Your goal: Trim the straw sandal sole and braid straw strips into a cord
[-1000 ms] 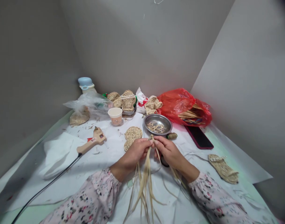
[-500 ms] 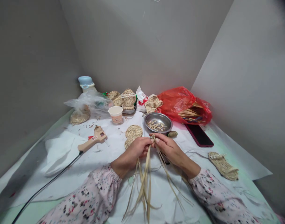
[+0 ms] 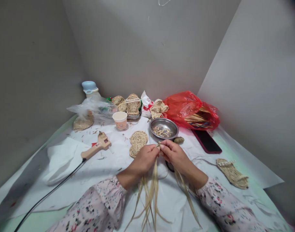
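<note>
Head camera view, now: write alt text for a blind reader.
Left hand and right hand pinch the top of pale straw strands over a white-covered table, with a metal bowl just beyond, a glue gun to the left and a phone to the right.

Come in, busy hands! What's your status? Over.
Left hand and right hand: fingers pinching straw strands together. Loose ends hanging down. Metal bowl close beyond, not blocking.

a paper cup (image 3: pixel 120 124) stands apart from a phone (image 3: pixel 208 142).
</note>
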A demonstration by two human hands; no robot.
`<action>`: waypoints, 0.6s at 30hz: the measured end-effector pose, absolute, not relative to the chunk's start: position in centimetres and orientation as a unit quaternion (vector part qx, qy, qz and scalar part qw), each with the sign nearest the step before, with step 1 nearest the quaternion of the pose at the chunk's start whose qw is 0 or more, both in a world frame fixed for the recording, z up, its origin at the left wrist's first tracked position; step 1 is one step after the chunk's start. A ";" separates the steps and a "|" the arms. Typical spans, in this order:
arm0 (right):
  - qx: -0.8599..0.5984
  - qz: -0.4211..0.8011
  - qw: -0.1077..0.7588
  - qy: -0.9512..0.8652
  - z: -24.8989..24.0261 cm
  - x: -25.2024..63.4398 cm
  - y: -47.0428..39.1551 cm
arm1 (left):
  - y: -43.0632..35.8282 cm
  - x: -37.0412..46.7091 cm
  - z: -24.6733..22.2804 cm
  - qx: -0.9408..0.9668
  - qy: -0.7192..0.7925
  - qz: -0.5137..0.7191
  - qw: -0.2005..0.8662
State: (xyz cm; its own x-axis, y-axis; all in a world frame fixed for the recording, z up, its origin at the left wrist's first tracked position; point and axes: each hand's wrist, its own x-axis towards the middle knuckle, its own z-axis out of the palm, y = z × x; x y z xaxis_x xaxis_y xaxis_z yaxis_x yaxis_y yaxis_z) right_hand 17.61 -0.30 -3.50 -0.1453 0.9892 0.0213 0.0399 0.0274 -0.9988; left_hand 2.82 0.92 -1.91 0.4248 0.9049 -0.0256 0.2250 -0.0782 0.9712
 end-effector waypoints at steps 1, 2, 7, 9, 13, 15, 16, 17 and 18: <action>-0.473 0.512 0.459 -0.550 -3.5 17.6 -0.3 | 0.9 2.8 -1.8 0.673 0.431 0.324 0.505; -0.478 0.506 0.460 -0.551 -3.5 17.6 -0.4 | 0.9 2.8 -1.8 0.682 0.435 0.327 0.490; -0.448 0.554 0.451 -0.537 -2.9 17.5 -0.7 | 1.0 2.9 -2.0 0.669 0.382 0.334 0.543; -0.441 0.567 0.451 -0.530 -2.7 17.4 -0.7 | 1.0 2.9 -2.0 0.670 0.346 0.327 0.570; -0.460 0.556 0.441 -0.534 -2.8 17.2 -0.8 | 0.9 2.7 -1.7 0.695 0.359 0.300 0.545; -0.471 0.548 0.437 -0.536 -3.2 17.3 -0.8 | 0.9 2.6 -1.5 0.718 0.390 0.281 0.504; -0.475 0.544 0.435 -0.537 -3.4 17.3 -0.7 | 0.8 2.6 -1.4 0.729 0.404 0.270 0.481; -0.476 0.543 0.433 -0.539 -3.6 17.4 -0.7 | 0.8 2.5 -1.4 0.739 0.412 0.262 0.465; -0.476 0.547 0.430 -0.538 -3.7 17.5 -0.7 | 0.8 2.5 -1.4 0.744 0.414 0.257 0.457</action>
State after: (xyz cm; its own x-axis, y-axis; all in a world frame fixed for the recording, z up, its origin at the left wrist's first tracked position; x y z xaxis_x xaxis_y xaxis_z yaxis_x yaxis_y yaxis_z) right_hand 17.46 -0.74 -3.72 -0.1782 0.9823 -0.0582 0.0414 -0.0516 -0.9978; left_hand 2.46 0.82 -1.39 0.5261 0.8504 0.0043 0.3808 -0.2401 0.8929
